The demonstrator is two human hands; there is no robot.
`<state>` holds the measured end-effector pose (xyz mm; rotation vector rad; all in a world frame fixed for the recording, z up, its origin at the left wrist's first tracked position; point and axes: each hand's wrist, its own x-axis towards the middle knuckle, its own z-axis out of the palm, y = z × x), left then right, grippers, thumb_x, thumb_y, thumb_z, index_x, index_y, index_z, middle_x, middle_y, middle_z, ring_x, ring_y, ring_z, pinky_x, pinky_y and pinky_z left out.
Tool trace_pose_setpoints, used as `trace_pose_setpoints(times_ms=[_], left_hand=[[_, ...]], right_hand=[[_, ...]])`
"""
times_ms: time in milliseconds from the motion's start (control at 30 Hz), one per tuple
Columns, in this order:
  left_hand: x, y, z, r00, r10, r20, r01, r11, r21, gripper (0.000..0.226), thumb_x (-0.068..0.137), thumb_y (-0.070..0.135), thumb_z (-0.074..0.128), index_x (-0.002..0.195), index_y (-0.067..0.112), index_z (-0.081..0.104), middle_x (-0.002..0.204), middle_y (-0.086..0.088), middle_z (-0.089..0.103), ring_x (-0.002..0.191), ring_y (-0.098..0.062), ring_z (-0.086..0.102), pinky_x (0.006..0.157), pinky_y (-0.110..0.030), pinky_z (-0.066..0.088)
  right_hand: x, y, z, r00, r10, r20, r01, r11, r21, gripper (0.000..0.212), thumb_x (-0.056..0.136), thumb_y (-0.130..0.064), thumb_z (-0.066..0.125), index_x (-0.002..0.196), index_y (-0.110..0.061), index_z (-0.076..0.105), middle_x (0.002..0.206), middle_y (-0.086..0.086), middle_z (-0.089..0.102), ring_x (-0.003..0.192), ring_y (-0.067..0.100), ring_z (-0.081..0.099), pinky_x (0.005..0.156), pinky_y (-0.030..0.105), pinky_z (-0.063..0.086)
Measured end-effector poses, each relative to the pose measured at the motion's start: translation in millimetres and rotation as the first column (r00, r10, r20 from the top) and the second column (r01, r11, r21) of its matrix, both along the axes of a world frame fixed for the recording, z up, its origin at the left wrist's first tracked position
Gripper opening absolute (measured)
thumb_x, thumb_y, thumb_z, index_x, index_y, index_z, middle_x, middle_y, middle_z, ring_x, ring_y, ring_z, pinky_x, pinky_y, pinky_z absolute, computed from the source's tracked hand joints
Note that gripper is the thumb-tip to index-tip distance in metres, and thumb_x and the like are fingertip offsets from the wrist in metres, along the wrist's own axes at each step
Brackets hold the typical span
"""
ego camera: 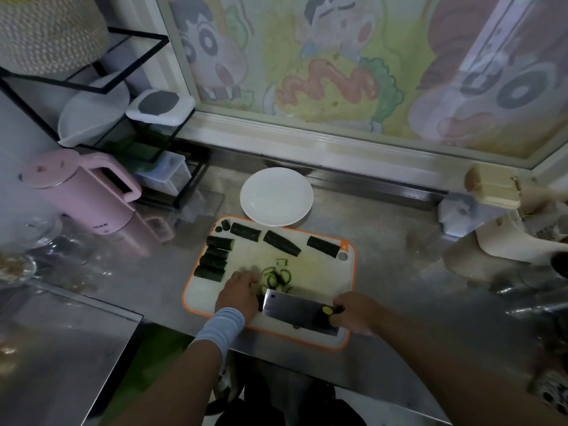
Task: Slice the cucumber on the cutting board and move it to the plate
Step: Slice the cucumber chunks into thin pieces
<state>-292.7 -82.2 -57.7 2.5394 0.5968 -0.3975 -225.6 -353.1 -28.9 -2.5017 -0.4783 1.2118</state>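
Cucumber chunks (246, 232) line the cutting board (350, 272) at lower centre, with slices (275, 276) beside the cleaver (295, 309) and the white plate (276, 196) just above. The left hand (238, 295) curls over the cucumber piece (263, 292) being cut; the right hand (356, 312) grips the cleaver handle. The blade sits close against the left hand, so a slip could nick it.

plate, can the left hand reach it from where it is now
Probably yes: the plate sits at the far edge of the cutting board, ahead of the left hand; only low cucumber pieces lie between.
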Motion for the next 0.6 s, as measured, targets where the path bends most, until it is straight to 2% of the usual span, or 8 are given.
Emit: trace_pose_setpoints(times_ms=[133,233,333,400,500,600], left_hand=[[-9,-1,-9,0.996,0.074,-0.052,-0.075,0.997,-0.021,0.043,0.076,0.042,0.065,0.112,0.023,0.049,0.116,-0.002,0.047,0.107,-0.025,0.051,0.087,-0.036,0.044],[-11,-3,-11,0.995,0.090,-0.037,-0.091,0.995,-0.036,0.042,0.078,0.041,0.065,0.112,0.023,0.050,0.116,-0.003,0.050,0.106,-0.025,0.052,0.086,-0.036,0.045],[-11,-5,-11,0.997,0.078,-0.003,-0.078,0.997,-0.020,0.033,0.081,0.028,0.058,0.111,0.019,0.050,0.116,-0.006,0.049,0.107,-0.028,0.050,0.087,-0.037,0.045],[-11,-7,-11,0.999,0.044,0.012,-0.044,0.999,0.014,0.034,0.079,0.026,0.058,0.111,0.019,0.049,0.114,-0.005,0.049,0.107,-0.029,0.050,0.086,-0.037,0.043],[-9,-12,-9,0.999,-0.029,-0.026,0.031,0.996,0.084,0.039,0.074,0.041,0.062,0.106,0.024,0.049,0.109,-0.001,0.051,0.106,-0.027,0.048,0.086,-0.036,0.040],[-5,-15,-7,0.997,-0.059,-0.040,0.063,0.989,0.132,0.045,0.069,0.053,0.064,0.106,0.029,0.051,0.108,0.003,0.054,0.107,-0.024,0.048,0.088,-0.036,0.037]], right_hand=[[1,-16,-9,0.996,0.071,0.048,-0.067,0.994,-0.085,0.022,0.077,-0.040,0.059,0.067,-0.024,0.049,0.074,-0.003,0.051,0.068,0.015,0.050,0.056,0.028,0.035],[6,-18,-13,0.990,0.090,0.105,-0.078,0.991,-0.110,0.024,0.079,-0.045,0.057,0.070,-0.025,0.048,0.076,-0.005,0.050,0.071,0.016,0.050,0.057,0.030,0.035],[14,-16,-13,0.984,0.023,0.178,-0.012,0.998,-0.068,0.023,0.082,-0.047,0.055,0.078,-0.024,0.053,0.080,-0.003,0.054,0.075,0.018,0.053,0.061,0.031,0.039],[18,-13,-10,0.971,-0.003,0.240,0.014,0.999,-0.043,0.022,0.086,-0.046,0.052,0.077,-0.026,0.052,0.078,-0.004,0.054,0.074,0.018,0.053,0.057,0.029,0.037],[20,-3,-6,0.951,-0.033,0.307,0.037,0.999,-0.007,0.028,0.088,-0.047,0.050,0.070,-0.027,0.045,0.068,-0.006,0.049,0.068,0.018,0.051,0.049,0.027,0.030],[19,5,-3,0.962,-0.077,0.263,0.072,0.997,0.031,0.022,0.087,-0.043,0.051,0.072,-0.027,0.049,0.070,-0.005,0.049,0.069,0.017,0.052,0.050,0.027,0.030]])
